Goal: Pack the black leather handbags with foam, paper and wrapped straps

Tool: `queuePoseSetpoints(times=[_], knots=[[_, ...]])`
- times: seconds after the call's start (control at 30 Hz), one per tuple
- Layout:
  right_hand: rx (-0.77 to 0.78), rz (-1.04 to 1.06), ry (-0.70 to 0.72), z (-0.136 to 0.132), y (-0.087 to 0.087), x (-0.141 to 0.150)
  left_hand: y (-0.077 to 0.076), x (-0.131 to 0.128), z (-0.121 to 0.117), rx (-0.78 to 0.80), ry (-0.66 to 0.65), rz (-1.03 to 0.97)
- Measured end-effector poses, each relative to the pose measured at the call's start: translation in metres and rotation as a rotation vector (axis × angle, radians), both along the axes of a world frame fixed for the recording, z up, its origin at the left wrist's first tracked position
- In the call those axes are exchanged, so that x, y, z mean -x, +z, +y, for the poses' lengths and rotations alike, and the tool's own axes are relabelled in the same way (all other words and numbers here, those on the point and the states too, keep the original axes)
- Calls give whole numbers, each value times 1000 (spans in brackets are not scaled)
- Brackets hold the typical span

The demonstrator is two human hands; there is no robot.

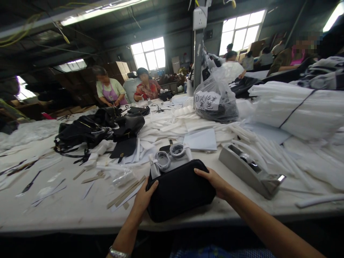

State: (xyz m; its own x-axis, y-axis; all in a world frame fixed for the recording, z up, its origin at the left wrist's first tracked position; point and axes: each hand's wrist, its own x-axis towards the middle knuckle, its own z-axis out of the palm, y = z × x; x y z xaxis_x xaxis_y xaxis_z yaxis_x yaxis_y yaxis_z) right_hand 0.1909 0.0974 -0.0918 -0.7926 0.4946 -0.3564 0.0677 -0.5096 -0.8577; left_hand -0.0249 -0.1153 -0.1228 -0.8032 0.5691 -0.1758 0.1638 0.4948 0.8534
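Observation:
A black handbag (181, 193) is held between my two hands at the front edge of the table, its flat base side facing me. My left hand (145, 195) grips its left end with the thumb on the near face. At the upper right corner my right hand (212, 182) holds it, thumb in front and the other fingers hidden behind. Two wrapped rings (162, 161) of plastic-covered material stick up behind the bag, beside white wrapping. Just beyond lies a small black piece with a buckle (171, 144).
A grey tape dispenser (249, 168) stands to the right. Black bags (91, 129) are heaped at left. White foam strips, a light-blue sheet (200, 139), a plastic sack (215, 96) and bundled foam sheets (298, 107) cover the table. Two people (110, 89) work across it.

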Motion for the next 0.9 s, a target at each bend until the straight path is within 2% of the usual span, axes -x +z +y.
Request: queuePoseSetpoints(times=[0.13, 0.23, 0.33, 0.43, 0.57, 0.67, 0.73, 0.8, 0.9], knots=[[-62, -34, -2, 13, 21, 3, 6, -13, 7, -176, 51, -114], [-147, -67, 14, 27, 44, 2, 8, -27, 16, -274, 97, -257], [-248, -106, 56, 40, 82, 1, 10, -42, 30, -434, 63, -444], [-399, -154, 143, 48, 130, 4, 14, -58, 51, -627, -22, -608], [-744, -237, 249, 51, 190, 17, 16, -77, 85, -811, -94, -764], [-1147, -376, 321, 46, 223, 34, 13, -91, 112, -932, -110, -846], [-1433, -482, 379, 37, 238, 48, 8, -101, 128, -983, -118, -935], [-1655, -578, 464, 22, 246, 63, 2, -112, 142, -1007, -94, -1063], [-1837, -663, 642, -5, 245, 89, -9, -133, 158, -1011, -41, -1211]])
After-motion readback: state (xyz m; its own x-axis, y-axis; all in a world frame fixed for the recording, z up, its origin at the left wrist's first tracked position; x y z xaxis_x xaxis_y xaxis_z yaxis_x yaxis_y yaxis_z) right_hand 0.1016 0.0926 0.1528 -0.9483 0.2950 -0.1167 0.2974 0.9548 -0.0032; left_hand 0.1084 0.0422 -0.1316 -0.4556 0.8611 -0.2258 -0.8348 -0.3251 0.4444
